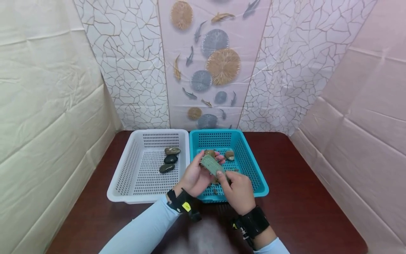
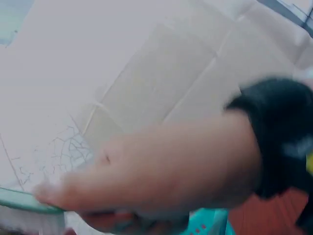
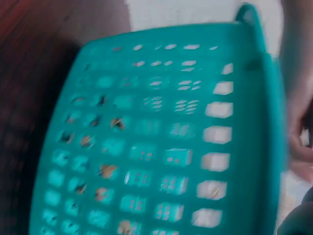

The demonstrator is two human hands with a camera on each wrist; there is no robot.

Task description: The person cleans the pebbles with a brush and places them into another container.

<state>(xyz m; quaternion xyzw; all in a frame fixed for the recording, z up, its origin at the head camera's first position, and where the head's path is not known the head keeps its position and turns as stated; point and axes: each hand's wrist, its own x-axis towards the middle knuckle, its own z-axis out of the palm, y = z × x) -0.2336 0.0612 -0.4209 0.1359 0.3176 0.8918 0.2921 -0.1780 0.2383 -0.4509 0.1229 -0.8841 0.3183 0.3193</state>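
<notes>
Over the teal basket (image 1: 258,183), my left hand (image 1: 195,178) is turned palm up and holds a brown stone (image 1: 209,152) between thumb and fingers. My right hand (image 1: 239,192) grips a green scrubbing brush (image 1: 211,166), its thumb along the brush's back. The brush lies against or just over the stone and hides part of it; contact is not clear. In the left wrist view, the right hand (image 2: 161,171) is blurred, with the brush's green edge (image 2: 29,199) and pale bristles at lower left. The right wrist view shows mostly the basket's side (image 3: 249,137).
Another brown and pale stone (image 1: 229,155) lies in the teal basket, with small brown bits on its floor. Beside it, the white basket (image 1: 127,169) holds three dark wet-looking stones (image 1: 170,159). Both baskets stand on a dark red table (image 1: 295,197) with draped cloth around it.
</notes>
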